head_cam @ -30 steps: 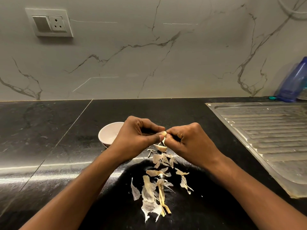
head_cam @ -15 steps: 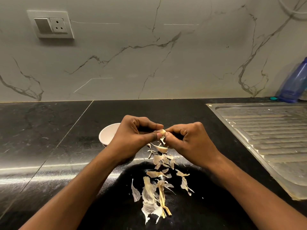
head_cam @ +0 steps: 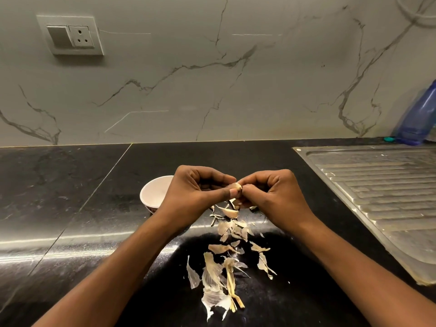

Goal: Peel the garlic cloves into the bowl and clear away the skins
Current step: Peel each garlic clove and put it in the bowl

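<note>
Gleaming black counter, skins, marble wall

One wide view from the head, facing forward and down, close above left hand and right hand, counter below, wall ahead.

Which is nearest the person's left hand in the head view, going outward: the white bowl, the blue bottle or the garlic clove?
1. The garlic clove, pinched in the fingertips of the left hand.
2. The white bowl, just left of that hand and partly hidden by it.
3. The blue bottle, far right against the wall.
</note>
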Demonstrator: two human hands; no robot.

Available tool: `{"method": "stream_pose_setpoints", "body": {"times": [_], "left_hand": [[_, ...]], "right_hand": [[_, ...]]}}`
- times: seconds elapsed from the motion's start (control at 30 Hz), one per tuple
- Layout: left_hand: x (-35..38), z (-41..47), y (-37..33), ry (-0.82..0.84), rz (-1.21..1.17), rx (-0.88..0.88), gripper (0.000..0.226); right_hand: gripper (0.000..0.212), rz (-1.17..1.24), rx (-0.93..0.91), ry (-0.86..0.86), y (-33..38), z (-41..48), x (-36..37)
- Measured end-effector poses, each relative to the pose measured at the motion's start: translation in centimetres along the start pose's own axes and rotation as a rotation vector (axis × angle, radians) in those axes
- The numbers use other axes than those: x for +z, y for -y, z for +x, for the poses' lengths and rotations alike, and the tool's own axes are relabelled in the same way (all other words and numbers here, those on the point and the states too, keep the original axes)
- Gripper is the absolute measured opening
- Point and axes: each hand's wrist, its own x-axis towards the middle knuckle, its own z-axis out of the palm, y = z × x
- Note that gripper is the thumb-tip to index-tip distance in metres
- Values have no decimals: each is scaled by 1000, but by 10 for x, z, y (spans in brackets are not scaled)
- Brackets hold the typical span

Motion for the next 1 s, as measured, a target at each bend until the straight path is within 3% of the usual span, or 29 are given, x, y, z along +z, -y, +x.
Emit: {"method": "stream_pose_setpoints", "body": {"times": [0.43,1.0], "left_hand": [[-2,3,-1,-56,-160,-75,32],[-2,1,-1,-30,-53,-61,26]], "right_hand": [[17,194,145,83,3,2,-7],[13,68,146,128,0,4,-9]]}}
